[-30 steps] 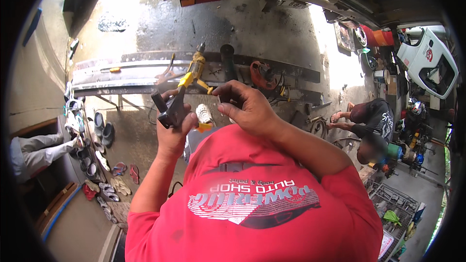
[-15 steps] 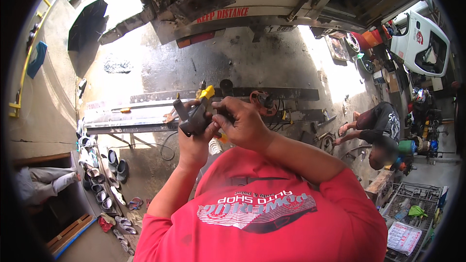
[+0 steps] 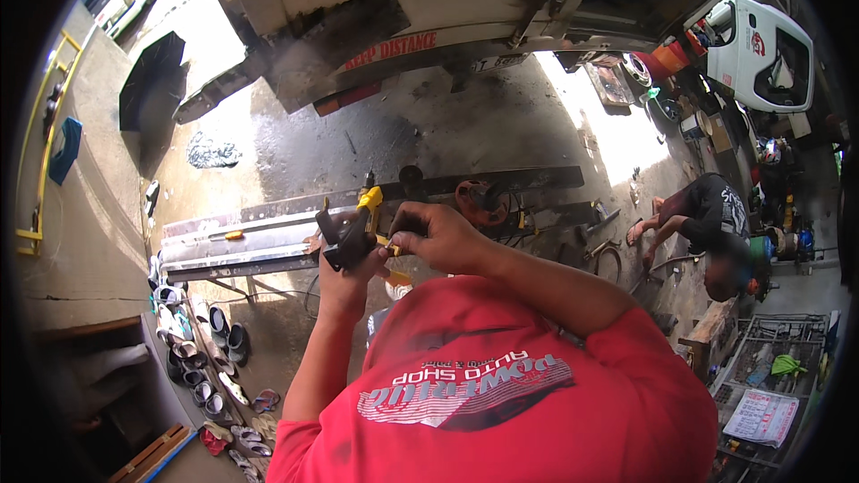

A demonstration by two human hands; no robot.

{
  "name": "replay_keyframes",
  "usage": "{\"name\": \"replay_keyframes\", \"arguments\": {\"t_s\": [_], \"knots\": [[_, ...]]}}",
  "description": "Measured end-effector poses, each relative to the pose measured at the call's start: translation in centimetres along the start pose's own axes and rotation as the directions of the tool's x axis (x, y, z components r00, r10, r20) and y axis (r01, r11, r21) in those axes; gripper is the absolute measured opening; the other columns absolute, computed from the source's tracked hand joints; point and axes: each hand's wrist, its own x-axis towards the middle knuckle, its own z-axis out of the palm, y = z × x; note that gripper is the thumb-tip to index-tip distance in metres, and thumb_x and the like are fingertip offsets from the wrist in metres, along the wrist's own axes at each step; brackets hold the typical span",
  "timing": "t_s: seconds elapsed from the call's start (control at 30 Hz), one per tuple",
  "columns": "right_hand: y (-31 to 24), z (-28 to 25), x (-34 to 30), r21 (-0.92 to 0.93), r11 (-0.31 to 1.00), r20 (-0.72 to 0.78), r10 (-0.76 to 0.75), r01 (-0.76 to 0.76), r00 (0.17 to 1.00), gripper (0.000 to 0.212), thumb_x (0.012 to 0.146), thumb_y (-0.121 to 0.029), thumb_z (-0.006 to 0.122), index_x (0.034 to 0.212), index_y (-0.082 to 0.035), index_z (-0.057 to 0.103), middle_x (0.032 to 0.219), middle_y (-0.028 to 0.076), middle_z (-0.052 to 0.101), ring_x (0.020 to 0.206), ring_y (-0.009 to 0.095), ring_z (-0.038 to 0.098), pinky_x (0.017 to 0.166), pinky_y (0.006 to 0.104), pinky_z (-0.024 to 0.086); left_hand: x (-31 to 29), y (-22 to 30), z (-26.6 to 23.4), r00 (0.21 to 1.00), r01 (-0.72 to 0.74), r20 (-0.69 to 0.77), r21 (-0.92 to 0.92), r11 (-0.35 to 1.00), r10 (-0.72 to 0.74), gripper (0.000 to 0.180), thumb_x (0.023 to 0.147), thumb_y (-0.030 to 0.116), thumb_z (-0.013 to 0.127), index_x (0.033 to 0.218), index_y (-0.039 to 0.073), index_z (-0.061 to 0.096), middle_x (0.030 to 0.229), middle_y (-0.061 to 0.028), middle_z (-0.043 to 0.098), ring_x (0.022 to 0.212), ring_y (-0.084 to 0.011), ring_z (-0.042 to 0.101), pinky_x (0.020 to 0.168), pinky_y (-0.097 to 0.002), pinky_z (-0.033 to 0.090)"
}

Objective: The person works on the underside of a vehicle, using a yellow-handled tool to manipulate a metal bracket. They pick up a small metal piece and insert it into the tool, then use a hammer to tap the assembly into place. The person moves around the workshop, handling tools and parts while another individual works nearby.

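Observation:
My left hand [image 3: 344, 282] is closed around a black and yellow power tool [image 3: 351, 243], with its yellow part uppermost and a dark stub at one side. My right hand [image 3: 438, 237] is bent in close beside the tool, thumb and fingers pinched together. A small yellow bit shows at those fingertips; what it belongs to is too small to make out. Beyond my hands lies a long low bench of metal strips [image 3: 242, 250], carrying a yellow-handled screwdriver [image 3: 234, 235]. An orange power tool [image 3: 483, 204] rests on the bench to the right of my hands.
A truck's rear [image 3: 394, 49] stands ahead. On the right another person [image 3: 716, 215] crouches near hand tools on the floor. Several shoes [image 3: 201, 367] line the left side. A wire rack [image 3: 778, 349] stands at lower right, and a dark cable runs below the bench.
The view has shifted slightly. My right hand has drawn lower against the tool, and the small yellow bit now shows at its fingertips. My left hand keeps its hold.

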Motion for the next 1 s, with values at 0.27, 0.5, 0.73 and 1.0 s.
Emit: {"name": "replay_keyframes", "arguments": {"t_s": [0.27, 0.5, 0.73, 1.0], "knots": [[0.2, -1.5, 1.2, 0.077, 0.997, -0.189, 0.008, 0.007, 0.982, 0.015, 0.101, -0.013, 0.066, 0.109, 0.000, 0.069, 0.095, 0.003, 0.071, 0.090, 0.007, 0.065, 0.083, 0.0280, 0.055, 2.6, 0.0, 3.9, 0.998, -0.068, -0.018, -0.073, 0.995, 0.067, 0.070, 0.083, 0.003, 0.079, 0.143, 0.000, 0.042, 0.107, -0.0075, 0.065, 0.100, -0.0162, 0.067, 0.077, -0.0287, 0.058], [3.7, -8.6, 5.3, 0.152, 0.987, -0.228, 0.084, -0.050, 0.970, 0.017, 0.100, -0.015, 0.065, 0.112, -0.003, 0.070, 0.091, 0.002, 0.069, 0.075, 0.008, 0.060, 0.064, 0.0277, 0.050, 6.6, -1.6, 7.5, 0.985, -0.091, -0.128, 0.160, 0.983, 0.112, 0.058, 0.088, 0.010, 0.078, 0.136, 0.001, 0.049, 0.101, -0.0059, 0.061, 0.091, -0.0166, 0.067, 0.070, -0.0305, 0.059], [3.3, -24.2, 8.5, 0.425, 0.903, -0.513, 0.183, 0.063, 0.838, 0.016, 0.099, -0.012, 0.068, 0.113, -0.007, 0.071, 0.078, -0.002, 0.065, 0.055, 0.005, 0.047, 0.047, 0.0245, 0.039, 8.8, -0.5, 10.2, 0.948, 0.041, -0.319, 0.155, 0.987, 0.011, 0.044, 0.082, 0.000, 0.074, 0.122, 0.003, 0.056, 0.097, -0.0052, 0.061, 0.083, -0.0173, 0.065, 0.068, -0.0318, 0.056], [3.3, -38.5, 13.0, 0.354, 0.837, -0.793, 0.032, 0.417, 0.608, 0.017, 0.099, -0.007, 0.067, 0.115, -0.004, 0.067, 0.079, -0.003, 0.059, 0.058, 0.004, 0.046, 0.050, 0.0233, 0.037, 10.3, -1.6, 11.4, 0.884, 0.107, -0.468, 0.217, 0.970, 0.007, 0.045, 0.079, -0.001, 0.077, 0.120, 0.003, 0.060, 0.096, -0.0034, 0.062, 0.084, -0.0157, 0.063, 0.074, -0.0306, 0.051]]}}
